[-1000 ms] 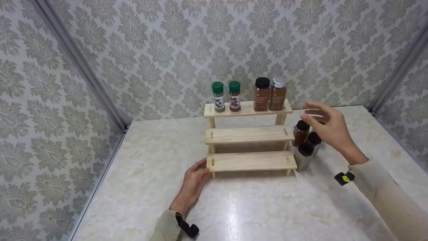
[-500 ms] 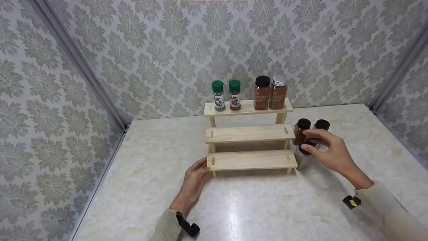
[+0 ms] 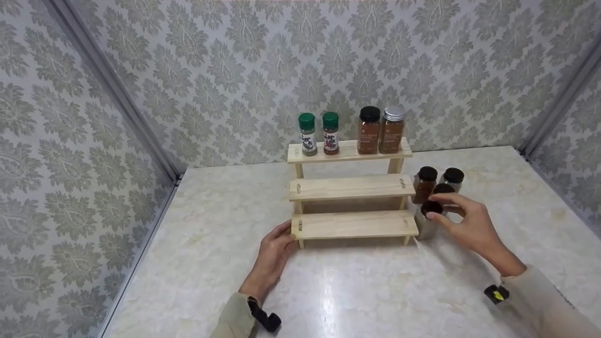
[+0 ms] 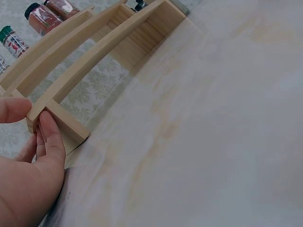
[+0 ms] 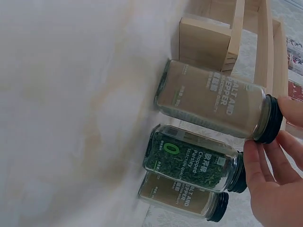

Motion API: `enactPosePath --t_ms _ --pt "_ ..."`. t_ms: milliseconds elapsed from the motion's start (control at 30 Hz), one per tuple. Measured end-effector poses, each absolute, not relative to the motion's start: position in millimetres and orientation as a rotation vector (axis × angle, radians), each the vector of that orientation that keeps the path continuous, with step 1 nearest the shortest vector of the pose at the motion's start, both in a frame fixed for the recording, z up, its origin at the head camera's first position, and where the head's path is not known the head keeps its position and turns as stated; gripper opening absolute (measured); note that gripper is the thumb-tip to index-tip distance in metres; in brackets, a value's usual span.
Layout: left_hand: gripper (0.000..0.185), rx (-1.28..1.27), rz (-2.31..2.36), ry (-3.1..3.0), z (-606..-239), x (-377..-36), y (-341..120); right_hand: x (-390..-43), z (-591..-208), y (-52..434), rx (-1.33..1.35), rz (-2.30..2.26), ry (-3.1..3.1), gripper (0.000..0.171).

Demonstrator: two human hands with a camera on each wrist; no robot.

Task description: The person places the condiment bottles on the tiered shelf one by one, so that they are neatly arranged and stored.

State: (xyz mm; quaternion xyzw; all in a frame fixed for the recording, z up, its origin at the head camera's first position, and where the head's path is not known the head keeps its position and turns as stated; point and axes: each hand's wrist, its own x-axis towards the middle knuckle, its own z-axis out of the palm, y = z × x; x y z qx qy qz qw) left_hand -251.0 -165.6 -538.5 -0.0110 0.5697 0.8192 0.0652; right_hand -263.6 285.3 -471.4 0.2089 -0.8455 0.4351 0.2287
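A three-step wooden rack (image 3: 352,224) stands on the table. My left hand (image 3: 272,251) grips the left end of its lowest shelf, thumb on top and fingers underneath in the left wrist view. Beside the rack's right end, my right hand (image 3: 469,225) pinches the black lid of a salt and pepper jar (image 5: 210,98) between thumb and fingers. That jar is upright, with tan powder inside. Close behind it are a chopped parsley jar (image 5: 189,158) and another salt and pepper jar (image 5: 177,194). A black-lidded jar of reddish-brown spice (image 3: 424,190) is also by the rack.
On the top shelf are two green-capped spice bottles (image 3: 330,134) to the left. A black-lidded red spice jar (image 3: 368,131) and a silver-lidded one (image 3: 391,131) are at the right. A patterned wall (image 3: 235,84) rises behind the table (image 3: 211,225).
My right hand has come down and toward me from above the rear jars, and its thumb and fingers have closed on the front jar's lid. My left hand stays at the shelf end.
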Motion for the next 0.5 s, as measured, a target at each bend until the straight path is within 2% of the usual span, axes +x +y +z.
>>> enactPosePath --t_ms 500 --pt "0.061 -0.038 2.463 1.734 -537.2 -250.5 -164.0 -259.2 -476.2 288.4 0.572 1.212 -2.434 0.052"
